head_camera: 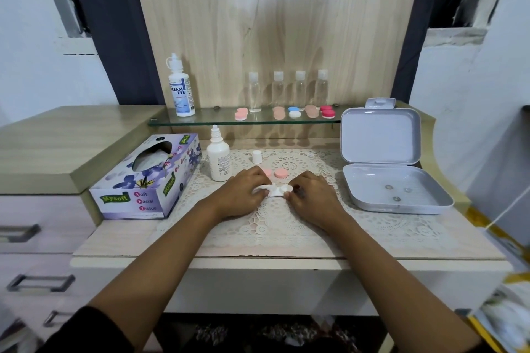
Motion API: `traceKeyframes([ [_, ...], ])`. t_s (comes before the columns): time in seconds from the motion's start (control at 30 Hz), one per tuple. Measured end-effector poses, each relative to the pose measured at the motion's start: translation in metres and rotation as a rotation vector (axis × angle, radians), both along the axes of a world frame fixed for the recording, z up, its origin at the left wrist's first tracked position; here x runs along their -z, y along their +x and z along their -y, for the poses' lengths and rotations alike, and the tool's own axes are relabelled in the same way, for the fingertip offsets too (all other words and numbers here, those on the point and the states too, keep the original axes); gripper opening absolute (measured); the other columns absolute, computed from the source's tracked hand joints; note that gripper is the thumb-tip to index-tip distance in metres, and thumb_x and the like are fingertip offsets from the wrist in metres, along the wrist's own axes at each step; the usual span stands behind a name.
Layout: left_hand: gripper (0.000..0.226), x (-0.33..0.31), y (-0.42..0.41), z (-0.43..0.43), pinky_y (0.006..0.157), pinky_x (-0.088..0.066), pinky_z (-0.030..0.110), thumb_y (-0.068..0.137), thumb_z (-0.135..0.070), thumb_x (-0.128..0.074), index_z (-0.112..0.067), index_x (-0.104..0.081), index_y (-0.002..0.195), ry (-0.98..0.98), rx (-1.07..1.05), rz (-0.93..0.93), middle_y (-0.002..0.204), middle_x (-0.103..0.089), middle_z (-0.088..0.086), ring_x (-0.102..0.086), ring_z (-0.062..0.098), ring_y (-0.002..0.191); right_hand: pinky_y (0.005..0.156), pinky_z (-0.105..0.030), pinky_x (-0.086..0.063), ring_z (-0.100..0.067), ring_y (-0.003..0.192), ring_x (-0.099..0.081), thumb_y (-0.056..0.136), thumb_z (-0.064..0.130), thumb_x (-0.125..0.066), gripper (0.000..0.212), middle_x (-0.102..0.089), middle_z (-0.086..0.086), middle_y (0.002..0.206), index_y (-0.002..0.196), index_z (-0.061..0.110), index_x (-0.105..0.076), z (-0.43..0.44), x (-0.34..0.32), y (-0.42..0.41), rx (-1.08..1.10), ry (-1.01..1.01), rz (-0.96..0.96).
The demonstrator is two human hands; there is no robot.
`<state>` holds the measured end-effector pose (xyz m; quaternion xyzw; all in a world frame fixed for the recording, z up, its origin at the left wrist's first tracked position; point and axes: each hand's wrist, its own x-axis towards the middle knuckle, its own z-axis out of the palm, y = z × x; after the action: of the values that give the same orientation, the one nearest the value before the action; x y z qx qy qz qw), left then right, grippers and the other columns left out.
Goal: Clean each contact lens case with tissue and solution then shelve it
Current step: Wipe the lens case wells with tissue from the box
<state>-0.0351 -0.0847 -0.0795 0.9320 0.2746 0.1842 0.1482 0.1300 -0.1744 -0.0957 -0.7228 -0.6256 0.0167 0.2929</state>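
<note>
Left hand [243, 189] and right hand [309, 195] meet low over the lace mat [286, 226], knuckles up and fingers curled in. Between them lies the white lens case [277, 191], its long axis running left to right, so each hand has one end. The right hand pinches the right-hand well with its fingertips, while the left hand pinches a wad of tissue [259, 189] against the left-hand well. I judge the wiping is in hand, and the left hand is the one placed to work the tissue. Two pink caps [274, 172] lie just beyond the case, off it. The open solution bottle [219, 157] stands near the left hand. The glass shelf [218, 120], already bearing other cases, lies straight ahead and higher, well apart from both hands.
</note>
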Motion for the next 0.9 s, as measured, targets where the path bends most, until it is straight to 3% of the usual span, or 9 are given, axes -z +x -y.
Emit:
traceKeyframes([
  [0.27,0.018,0.004,-0.003,0.004,0.073,-0.033,0.014,0.093,-0.017,-0.054,-0.013,-0.059,0.109,-0.109,-0.115,0.246,0.104,-0.055,-0.004,-0.051,0.010,0.096,0.093,-0.040,-0.040,-0.025,0.108,-0.047,0.088,0.037,-0.056,0.031,-0.055,-0.005,0.113,0.107,0.014,-0.064,0.003,-0.003,-0.003,0.024,-0.033,0.000],
  [0.4,0.013,-0.001,-0.001,0.009,0.074,-0.036,0.013,0.091,-0.019,-0.056,-0.022,-0.053,0.104,-0.210,-0.164,0.391,0.100,-0.059,-0.011,-0.054,0.003,0.093,0.087,-0.037,-0.042,-0.027,0.102,-0.050,0.087,0.040,-0.058,0.030,-0.056,-0.009,0.105,0.095,0.011,-0.063,0.005,-0.003,-0.005,0.022,-0.016,-0.007],
  [0.5,0.011,-0.004,0.003,0.015,0.071,-0.036,0.003,0.090,-0.022,-0.059,-0.021,-0.052,0.099,-0.257,-0.204,0.483,0.095,-0.056,-0.022,-0.049,-0.013,0.093,0.093,-0.039,-0.042,-0.026,0.107,-0.051,0.089,0.039,-0.055,0.041,-0.055,-0.009,0.113,0.120,0.012,-0.059,0.005,-0.004,-0.006,0.031,0.028,-0.075],
  [0.6,0.003,-0.006,0.011,0.017,0.068,-0.043,0.009,0.089,-0.021,-0.061,-0.021,-0.059,0.091,-0.380,-0.186,0.564,0.091,-0.060,-0.013,-0.057,0.001,0.088,0.092,-0.039,-0.042,-0.024,0.108,-0.052,0.089,0.042,-0.053,0.046,-0.058,-0.005,0.114,0.127,0.016,-0.055,0.007,-0.006,-0.007,-0.010,0.141,-0.148],
  [0.7,0.003,-0.010,0.018,0.020,0.069,-0.052,0.035,0.087,-0.019,-0.064,-0.018,-0.067,0.086,-0.536,-0.124,0.645,0.088,-0.066,0.005,-0.061,0.019,0.079,0.087,-0.038,-0.043,-0.018,0.102,-0.054,0.084,0.050,-0.047,0.048,-0.062,0.004,0.108,0.122,0.022,-0.058,0.011,-0.008,-0.008,-0.085,0.233,-0.180],
  [0.8,0.008,-0.013,0.023,0.026,0.053,-0.046,0.027,0.088,-0.016,-0.062,-0.012,-0.069,0.088,-0.562,-0.090,0.632,0.079,-0.065,0.004,-0.058,0.011,0.063,0.082,-0.030,-0.040,-0.017,0.099,-0.055,0.086,0.041,-0.055,0.038,-0.066,0.002,0.107,0.115,0.019,-0.063,0.012,-0.010,-0.008,-0.103,0.304,-0.207],
  [0.9,0.012,-0.012,0.022,0.028,0.057,-0.054,0.033,0.090,-0.018,-0.060,-0.010,-0.069,0.089,-0.600,-0.039,0.663,0.089,-0.065,0.007,-0.064,0.018,0.076,0.074,-0.022,-0.034,-0.018,0.092,-0.056,0.089,0.024,-0.060,0.018,-0.066,0.001,0.096,0.102,0.013,-0.066,0.013,-0.011,-0.008,-0.094,0.356,-0.262],
])
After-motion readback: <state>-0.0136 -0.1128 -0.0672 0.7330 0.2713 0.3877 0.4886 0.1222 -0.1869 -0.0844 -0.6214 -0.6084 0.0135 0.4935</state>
